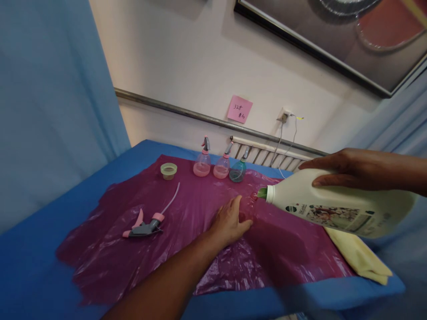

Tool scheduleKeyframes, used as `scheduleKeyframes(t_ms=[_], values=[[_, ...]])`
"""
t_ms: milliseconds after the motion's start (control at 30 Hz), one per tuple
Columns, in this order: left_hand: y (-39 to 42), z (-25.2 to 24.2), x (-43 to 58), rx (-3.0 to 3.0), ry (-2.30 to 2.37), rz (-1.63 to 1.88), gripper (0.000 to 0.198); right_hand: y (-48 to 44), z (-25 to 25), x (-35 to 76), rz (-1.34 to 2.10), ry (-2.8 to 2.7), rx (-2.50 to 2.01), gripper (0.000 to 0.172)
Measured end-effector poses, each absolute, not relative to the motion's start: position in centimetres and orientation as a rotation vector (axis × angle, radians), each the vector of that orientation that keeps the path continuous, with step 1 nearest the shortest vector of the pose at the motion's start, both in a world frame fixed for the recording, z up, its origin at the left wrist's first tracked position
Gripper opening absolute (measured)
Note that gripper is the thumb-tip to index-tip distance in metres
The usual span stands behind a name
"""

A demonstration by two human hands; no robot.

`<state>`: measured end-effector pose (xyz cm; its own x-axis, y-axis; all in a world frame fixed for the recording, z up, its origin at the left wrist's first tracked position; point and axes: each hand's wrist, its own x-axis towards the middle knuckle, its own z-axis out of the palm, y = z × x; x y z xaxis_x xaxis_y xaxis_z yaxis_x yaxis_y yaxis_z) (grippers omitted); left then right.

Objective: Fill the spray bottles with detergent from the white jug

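Observation:
My right hand point(347, 171) grips a large white jug point(336, 204) from above, tipped on its side with its green spout point(262, 193) pointing left. Below the spout my left hand point(230, 220) is wrapped round a small clear bottle point(247, 209) with pinkish liquid, standing on the magenta plastic sheet point(187, 249). A detached pink and grey spray trigger point(143, 226) with its dip tube lies on the sheet to the left.
Three small spray bottles stand at the back: two pink point(202, 161) point(222, 164) and one teal point(238, 168). A pale green cap point(168, 170) sits left of them. A yellow cloth point(360, 255) lies at the right. A blue curtain point(50, 111) hangs left.

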<state>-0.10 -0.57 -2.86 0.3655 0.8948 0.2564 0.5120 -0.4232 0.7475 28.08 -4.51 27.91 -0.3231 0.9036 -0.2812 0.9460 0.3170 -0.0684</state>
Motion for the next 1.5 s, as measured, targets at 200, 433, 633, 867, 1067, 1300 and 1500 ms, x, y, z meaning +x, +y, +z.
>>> scheduleKeyframes(t_ms=[200, 433, 633, 867, 1067, 1300, 1500], values=[[-0.5, -2.8, -0.1, 2.084, 1.221, 0.854, 0.089, -4.6, 27.9, 27.9, -0.327, 2.396, 1.691, 0.056], [-0.5, -2.7, -0.1, 2.087, 1.231, 0.844, 0.089, -5.2, 28.0, 26.9, -0.292, 2.453, 1.721, 0.053], [-0.4, -2.9, -0.1, 2.082, 1.227, 0.859, 0.090, -4.6, 28.0, 27.5, -0.323, 2.409, 1.708, 0.055], [-0.4, -3.0, 0.0, 2.087, 1.221, 0.862, 0.090, -4.4, 28.1, 27.6, -0.377, 2.386, 1.711, 0.054], [-0.4, -2.7, 0.0, 2.090, 1.224, 0.835, 0.090, -4.2, 28.2, 27.7, -0.373, 2.377, 1.696, 0.053], [-0.5, -2.8, 0.0, 2.095, 1.223, 0.846, 0.090, -3.7, 28.3, 28.1, -0.389, 2.374, 1.683, 0.053], [-0.6, -2.4, -0.1, 2.095, 1.228, 0.820, 0.090, -3.6, 28.4, 28.3, -0.418, 2.340, 1.704, 0.051]])
